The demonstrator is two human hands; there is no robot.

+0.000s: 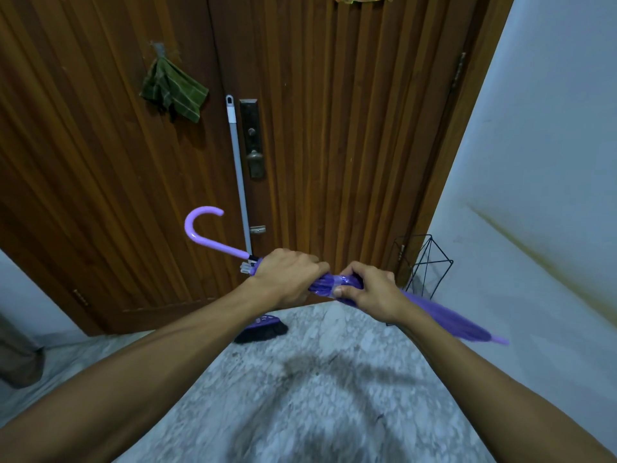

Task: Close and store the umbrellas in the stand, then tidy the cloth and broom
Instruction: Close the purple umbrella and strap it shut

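Note:
I hold a folded purple umbrella [447,317] level in front of me, its curved lilac handle up to the left and its tip low to the right. My left hand [283,274] grips the canopy near the handle end. My right hand [365,290] is closed around the canopy just beside it, thumb pressing on a pale strap. A black wire umbrella stand [424,262] sits in the corner behind my right hand. A green striped cloth [172,86] hangs on the wooden door. A broom [238,168] leans against the door, its dark bristles on the floor.
The brown wooden double door [334,128] with a metal lock plate fills the view ahead. A pale wall [541,162] closes off the right side. The floor is grey speckled stone [300,396]. A dark object sits at the far left edge.

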